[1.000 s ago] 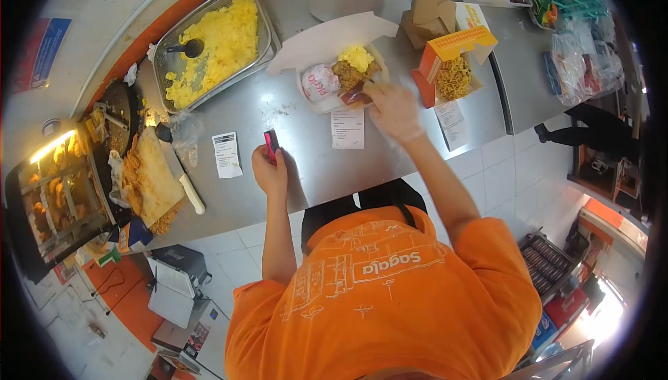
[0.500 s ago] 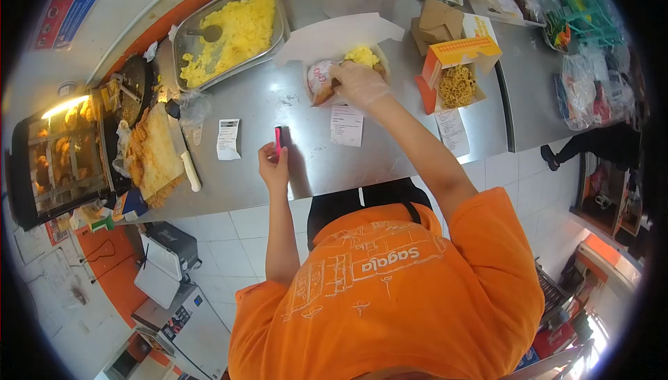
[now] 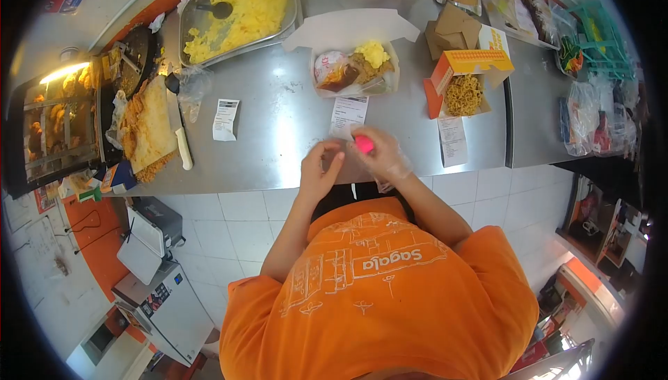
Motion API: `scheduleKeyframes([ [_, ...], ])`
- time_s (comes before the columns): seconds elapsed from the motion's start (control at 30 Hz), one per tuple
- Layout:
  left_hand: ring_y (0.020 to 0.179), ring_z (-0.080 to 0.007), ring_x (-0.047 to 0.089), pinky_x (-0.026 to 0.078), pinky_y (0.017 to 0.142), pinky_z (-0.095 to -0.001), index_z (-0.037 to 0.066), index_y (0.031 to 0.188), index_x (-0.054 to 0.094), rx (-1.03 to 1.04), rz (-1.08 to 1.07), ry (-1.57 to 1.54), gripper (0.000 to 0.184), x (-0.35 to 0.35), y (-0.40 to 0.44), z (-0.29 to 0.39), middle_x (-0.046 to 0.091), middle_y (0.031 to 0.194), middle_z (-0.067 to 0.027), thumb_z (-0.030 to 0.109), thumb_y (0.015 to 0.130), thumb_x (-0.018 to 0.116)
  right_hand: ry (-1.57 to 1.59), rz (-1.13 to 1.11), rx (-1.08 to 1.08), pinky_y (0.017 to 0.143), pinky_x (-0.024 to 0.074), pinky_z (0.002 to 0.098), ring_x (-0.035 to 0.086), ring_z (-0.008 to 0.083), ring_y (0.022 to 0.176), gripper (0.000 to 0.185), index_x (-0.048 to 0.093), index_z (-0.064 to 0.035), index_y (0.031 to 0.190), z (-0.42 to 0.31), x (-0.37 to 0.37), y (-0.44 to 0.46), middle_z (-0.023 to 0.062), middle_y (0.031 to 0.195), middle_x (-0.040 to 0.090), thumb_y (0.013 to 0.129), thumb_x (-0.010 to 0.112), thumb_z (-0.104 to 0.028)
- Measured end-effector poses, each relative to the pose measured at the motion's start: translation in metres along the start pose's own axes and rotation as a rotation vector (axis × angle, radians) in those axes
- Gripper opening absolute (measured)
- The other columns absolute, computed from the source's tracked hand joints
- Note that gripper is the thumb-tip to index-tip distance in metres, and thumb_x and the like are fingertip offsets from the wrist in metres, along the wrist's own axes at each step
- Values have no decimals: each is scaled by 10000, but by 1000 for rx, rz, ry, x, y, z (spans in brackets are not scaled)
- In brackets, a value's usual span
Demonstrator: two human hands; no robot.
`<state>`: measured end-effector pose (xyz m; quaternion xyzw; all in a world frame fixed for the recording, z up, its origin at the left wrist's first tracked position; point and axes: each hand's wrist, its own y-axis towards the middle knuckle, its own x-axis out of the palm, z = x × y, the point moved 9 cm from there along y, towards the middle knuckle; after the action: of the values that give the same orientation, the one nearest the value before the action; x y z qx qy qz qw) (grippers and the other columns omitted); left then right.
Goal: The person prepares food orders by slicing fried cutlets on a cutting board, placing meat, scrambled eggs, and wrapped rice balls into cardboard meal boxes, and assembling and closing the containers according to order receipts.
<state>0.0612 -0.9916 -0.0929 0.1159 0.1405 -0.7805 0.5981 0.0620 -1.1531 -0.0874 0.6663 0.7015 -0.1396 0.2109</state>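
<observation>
My right hand (image 3: 381, 159), in a clear plastic glove, is closed around a bright pink marker (image 3: 363, 143) over the front of the steel counter. Just to its left, my bare left hand (image 3: 321, 170) has loosely bent fingers, thumb apart, with nothing visible in it. Beyond both hands lies a printed receipt (image 3: 349, 112), its near end by my right fingers. Behind the receipt stands an open white food box (image 3: 393, 86). In the box are a wrapped portion (image 3: 328, 66), brown saucy food (image 3: 341, 79) and yellow scrambled egg (image 3: 374, 53).
A metal tray (image 3: 298, 15) of scrambled egg stands at the back left. At right are an orange noodle box (image 3: 467, 63) and another receipt (image 3: 452, 142). A third receipt (image 3: 225, 120) lies left, near a knife (image 3: 183, 147), cutting board (image 3: 147, 130) and lit food warmer (image 3: 59, 119).
My right hand has left the food box and come back to the counter's front. The pink marker has passed from my left hand to my right, and my left hand has moved right.
</observation>
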Motion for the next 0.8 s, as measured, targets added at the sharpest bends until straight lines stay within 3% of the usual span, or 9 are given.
scheduleKeyframes([
  [0.1,1121,-279,546,479,878,-388,45,1259,525,100,-1,317,513,6,-1,3,568,1254,-146,160,796,714,634,-66,387,826,521,317,662,205,924,237,662,-75,1053,42,16,-13,89,1029,693,876,704,-226],
  [0.2,1089,-362,534,433,953,-424,-13,1307,442,176,-114,308,587,36,-5,17,570,1170,-190,81,782,688,764,-99,400,812,515,286,636,126,893,265,685,-65,1060,22,12,-17,46,991,702,873,706,-252],
  [0.23,1093,-379,529,422,969,-435,-69,1335,372,127,-98,145,616,43,-8,13,543,1158,-248,11,787,641,636,-122,477,807,514,284,640,128,881,265,691,-65,1051,15,7,-20,49,970,705,868,708,-256],
  [0.3,1094,-379,531,422,973,-431,-100,1318,360,163,-12,233,588,57,-19,-14,532,1142,-277,-12,795,615,380,-162,620,796,513,279,646,133,857,264,703,-66,1035,4,-4,-24,56,927,712,860,714,-263],
  [0.37,1109,-369,529,428,958,-427,-145,1261,366,135,35,199,522,59,-23,-15,526,1090,-301,-9,812,596,393,-154,616,773,511,278,646,130,829,273,705,-60,1004,20,6,-29,56,885,714,846,723,-281],
  [0.47,1111,-380,522,443,918,-437,-103,1242,404,-197,-6,56,509,52,-17,-18,535,1077,-264,5,798,629,394,-109,620,744,508,289,650,136,802,317,702,-50,976,9,-3,-25,63,858,713,827,729,-329],
  [0.6,1087,-350,527,411,948,-444,-13,1217,462,14,-54,241,508,40,-4,-25,543,1122,-193,81,774,693,610,-71,564,741,508,320,653,170,790,368,693,-33,955,44,20,-24,87,839,706,814,724,-371],
  [0.7,1067,-350,534,412,934,-434,29,1156,545,212,80,438,440,6,11,-17,575,1114,-174,110,751,695,276,-216,660,729,508,334,661,211,809,399,664,-37,1058,122,40,-31,119,889,706,824,718,-357],
  [0.8,1098,-354,517,399,958,-445,52,1135,588,128,290,382,366,-32,41,-23,580,1136,-168,148,795,685,218,-172,533,741,506,385,656,265,804,451,609,-47,1167,127,34,-9,143,903,687,840,691,-345],
])
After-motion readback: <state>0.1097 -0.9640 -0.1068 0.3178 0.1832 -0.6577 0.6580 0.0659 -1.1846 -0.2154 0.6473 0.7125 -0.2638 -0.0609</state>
